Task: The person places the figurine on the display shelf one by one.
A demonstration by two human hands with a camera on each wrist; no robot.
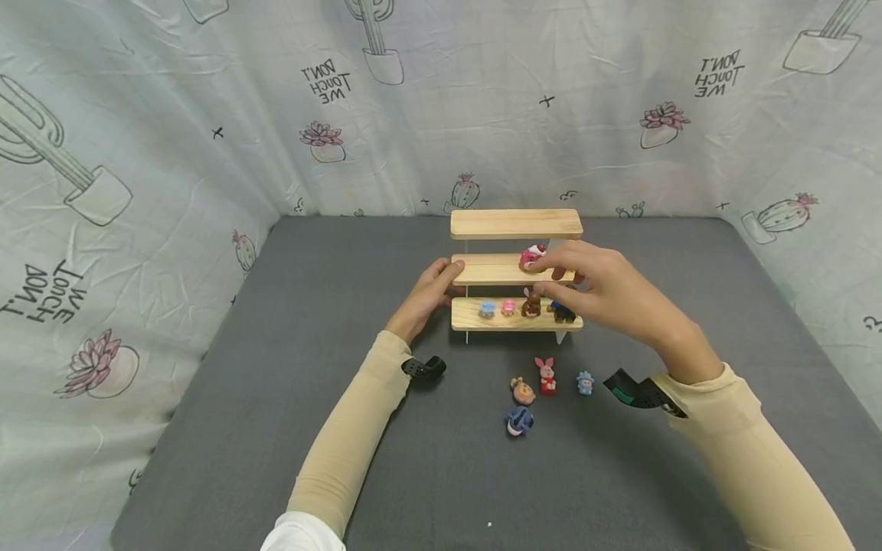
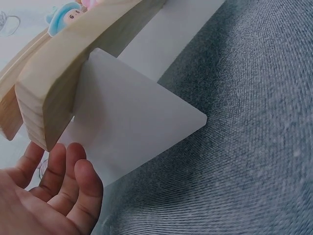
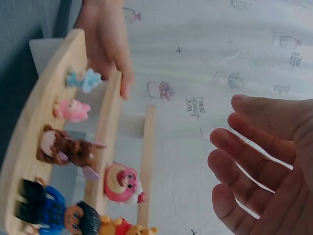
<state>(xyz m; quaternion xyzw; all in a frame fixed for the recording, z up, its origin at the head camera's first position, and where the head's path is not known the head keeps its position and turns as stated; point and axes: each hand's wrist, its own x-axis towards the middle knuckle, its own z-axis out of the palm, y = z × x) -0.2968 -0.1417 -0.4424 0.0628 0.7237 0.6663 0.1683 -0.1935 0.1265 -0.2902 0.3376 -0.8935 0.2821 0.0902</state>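
Pink Lotso bear (image 1: 528,259) on a three-tier wooden stand (image 1: 515,223)

Head: the left hand (image 1: 425,298) grips the middle tier (image 1: 485,269); the bear sits there, beside the right hand (image 1: 613,295).

Left wrist: the translucent side panel (image 2: 129,115) looks slippery; better to steady the wood.

Right wrist: right-hand fingers loosely spread, empty. The bear seems light, stiff; pinch its sides.

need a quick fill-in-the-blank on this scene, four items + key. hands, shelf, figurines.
1. The thumb of the left hand is at the end of the ____ board of the wooden shelf.
2. On the bottom board, the pink figurine stands between the brown figurine and the light-____ figurine.
3. In all, ____ figurines are on the grey table in front of the shelf.
4. The right hand is holding ____.

Missing words: middle; blue; four; nothing.
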